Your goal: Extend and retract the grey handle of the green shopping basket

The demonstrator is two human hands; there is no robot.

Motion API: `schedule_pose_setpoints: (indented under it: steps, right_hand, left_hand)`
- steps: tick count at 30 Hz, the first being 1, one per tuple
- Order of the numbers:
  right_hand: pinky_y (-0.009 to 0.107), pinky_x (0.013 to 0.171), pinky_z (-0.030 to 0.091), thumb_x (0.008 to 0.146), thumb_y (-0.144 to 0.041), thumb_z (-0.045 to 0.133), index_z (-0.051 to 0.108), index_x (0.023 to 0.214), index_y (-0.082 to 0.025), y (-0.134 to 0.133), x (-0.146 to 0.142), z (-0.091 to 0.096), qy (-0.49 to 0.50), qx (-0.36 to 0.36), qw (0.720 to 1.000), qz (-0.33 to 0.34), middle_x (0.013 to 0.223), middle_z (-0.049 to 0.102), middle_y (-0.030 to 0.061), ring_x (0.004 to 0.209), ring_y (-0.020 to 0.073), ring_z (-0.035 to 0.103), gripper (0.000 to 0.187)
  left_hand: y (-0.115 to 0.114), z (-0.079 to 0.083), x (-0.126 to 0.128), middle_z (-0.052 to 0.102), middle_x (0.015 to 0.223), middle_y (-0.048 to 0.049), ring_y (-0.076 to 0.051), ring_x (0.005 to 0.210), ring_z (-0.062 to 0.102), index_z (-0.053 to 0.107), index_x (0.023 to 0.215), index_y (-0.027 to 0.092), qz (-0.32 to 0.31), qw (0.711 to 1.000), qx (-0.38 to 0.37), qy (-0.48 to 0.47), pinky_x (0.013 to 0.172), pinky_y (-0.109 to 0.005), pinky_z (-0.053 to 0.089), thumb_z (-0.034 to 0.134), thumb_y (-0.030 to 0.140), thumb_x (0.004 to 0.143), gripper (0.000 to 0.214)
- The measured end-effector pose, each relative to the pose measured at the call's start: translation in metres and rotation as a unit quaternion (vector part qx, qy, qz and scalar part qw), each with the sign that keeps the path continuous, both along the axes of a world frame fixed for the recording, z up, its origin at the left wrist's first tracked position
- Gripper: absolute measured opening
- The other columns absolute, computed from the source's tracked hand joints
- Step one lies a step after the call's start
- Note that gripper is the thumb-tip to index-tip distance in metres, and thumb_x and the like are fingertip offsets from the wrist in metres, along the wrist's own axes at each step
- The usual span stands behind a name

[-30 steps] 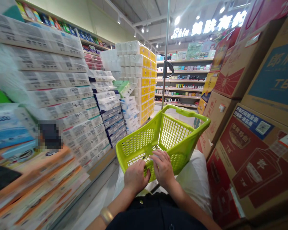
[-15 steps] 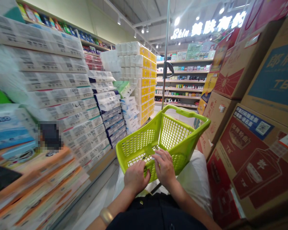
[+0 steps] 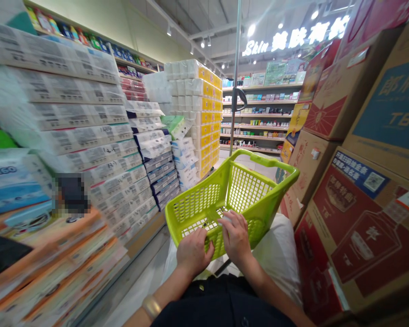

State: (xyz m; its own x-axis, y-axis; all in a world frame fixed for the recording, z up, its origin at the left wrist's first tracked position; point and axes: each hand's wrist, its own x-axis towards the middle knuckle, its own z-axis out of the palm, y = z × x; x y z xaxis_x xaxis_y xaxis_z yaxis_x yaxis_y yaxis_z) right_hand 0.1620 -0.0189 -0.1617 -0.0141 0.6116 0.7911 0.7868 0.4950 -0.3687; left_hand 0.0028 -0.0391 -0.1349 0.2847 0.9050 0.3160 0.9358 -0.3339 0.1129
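A lime-green plastic shopping basket [image 3: 259, 190] stands in front of me, empty as far as I can see. Both my hands rest on its near rim. My left hand [image 3: 192, 252] curls over the rim with its fingers closed on it. My right hand [image 3: 236, 236] lies just to the right, fingers wrapped over the same edge. A gold bracelet [image 3: 152, 306] sits on my left wrist.
Stacked tissue packs [image 3: 88, 136] fill the left side of the aisle, with a tall tower of white-and-yellow rolls [image 3: 197, 113] farther on. Cardboard liquor cartons [image 3: 357, 218] wall the right. Shelves of small goods [image 3: 259, 122] and a pole [image 3: 236, 77] stand ahead.
Almost nothing differs. My right hand has crept slightly to the right along the basket's rim; the left hand and basket hold still.
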Motion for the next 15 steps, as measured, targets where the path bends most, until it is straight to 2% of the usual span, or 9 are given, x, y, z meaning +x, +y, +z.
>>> schedule_pose_setpoints:
  steps: [2, 4, 6, 9, 11, 13, 15]
  right_hand:
    - [0.049, 0.109, 0.031, 0.087, -0.009, 0.045, 0.069, 0.104, -0.025, 0.004, 0.008, 0.000, 0.033, 0.003, 0.998, -0.057, 0.122, 0.061, 0.0069, 0.126, 0.0249, 0.045, 0.034]
    - [0.049, 0.108, 0.033, 0.087, -0.009, 0.043, 0.069, 0.104, -0.024, 0.005, 0.010, 0.001, 0.045, 0.005, 0.997, -0.067, 0.124, 0.059, 0.0084, 0.127, 0.0257, 0.043, 0.034]
    - [0.047, 0.108, 0.034, 0.087, -0.009, 0.044, 0.069, 0.104, -0.024, 0.001, 0.005, 0.002, 0.029, 0.003, 0.999, -0.026, 0.121, 0.061, 0.0073, 0.127, 0.0244, 0.044, 0.034]
    - [0.043, 0.111, 0.032, 0.087, -0.009, 0.047, 0.067, 0.107, -0.027, -0.007, -0.009, 0.003, -0.025, -0.003, 0.997, 0.070, 0.115, 0.064, 0.0033, 0.123, 0.0208, 0.048, 0.034]
    - [0.040, 0.111, 0.031, 0.087, -0.010, 0.048, 0.067, 0.108, -0.029, -0.009, -0.013, 0.004, -0.042, -0.005, 0.995, 0.095, 0.115, 0.065, 0.0016, 0.122, 0.0194, 0.050, 0.035]
    - [0.041, 0.110, 0.031, 0.087, -0.008, 0.047, 0.068, 0.106, -0.029, -0.008, -0.010, 0.004, -0.028, -0.001, 0.998, 0.064, 0.116, 0.065, 0.0020, 0.122, 0.0199, 0.050, 0.035]
    - [0.044, 0.109, 0.031, 0.087, -0.008, 0.046, 0.069, 0.102, -0.027, -0.003, -0.001, 0.003, 0.001, 0.004, 1.000, 0.002, 0.118, 0.063, 0.0041, 0.124, 0.0222, 0.048, 0.033]
  left_hand:
    - [0.000, 0.000, 0.000, 0.066, 0.089, -0.0063, -0.023, 0.085, 0.062, 0.056, 0.088, 0.020, 0.001, 1.000, 0.001, -0.002, 0.072, -0.032, 0.044, 0.047, 0.029, 0.086, 0.013]
    - [0.001, -0.001, 0.001, 0.066, 0.089, -0.0063, -0.023, 0.085, 0.062, 0.056, 0.088, 0.020, -0.001, 1.000, 0.001, -0.004, 0.072, -0.032, 0.044, 0.047, 0.030, 0.086, 0.013]
    - [0.001, -0.002, 0.000, 0.066, 0.089, -0.0063, -0.023, 0.086, 0.062, 0.056, 0.088, 0.020, -0.001, 1.000, 0.002, -0.005, 0.072, -0.032, 0.044, 0.048, 0.029, 0.085, 0.013]
    - [0.001, -0.002, -0.001, 0.066, 0.089, -0.0065, -0.023, 0.085, 0.062, 0.056, 0.090, 0.020, -0.008, 1.000, 0.002, -0.002, 0.072, -0.032, 0.043, 0.047, 0.029, 0.086, 0.014]
    - [0.001, -0.001, -0.001, 0.066, 0.089, -0.0069, -0.023, 0.085, 0.062, 0.057, 0.091, 0.019, -0.013, 1.000, 0.000, -0.001, 0.071, -0.032, 0.043, 0.047, 0.030, 0.086, 0.015]
    - [0.000, 0.000, -0.001, 0.066, 0.089, -0.0068, -0.023, 0.085, 0.062, 0.057, 0.090, 0.019, -0.009, 1.000, 0.000, -0.002, 0.072, -0.032, 0.044, 0.048, 0.029, 0.086, 0.014]
    - [-0.001, 0.002, 0.000, 0.065, 0.088, -0.0064, -0.023, 0.085, 0.062, 0.057, 0.088, 0.019, -0.003, 1.000, 0.002, -0.005, 0.072, -0.032, 0.044, 0.049, 0.027, 0.085, 0.012]
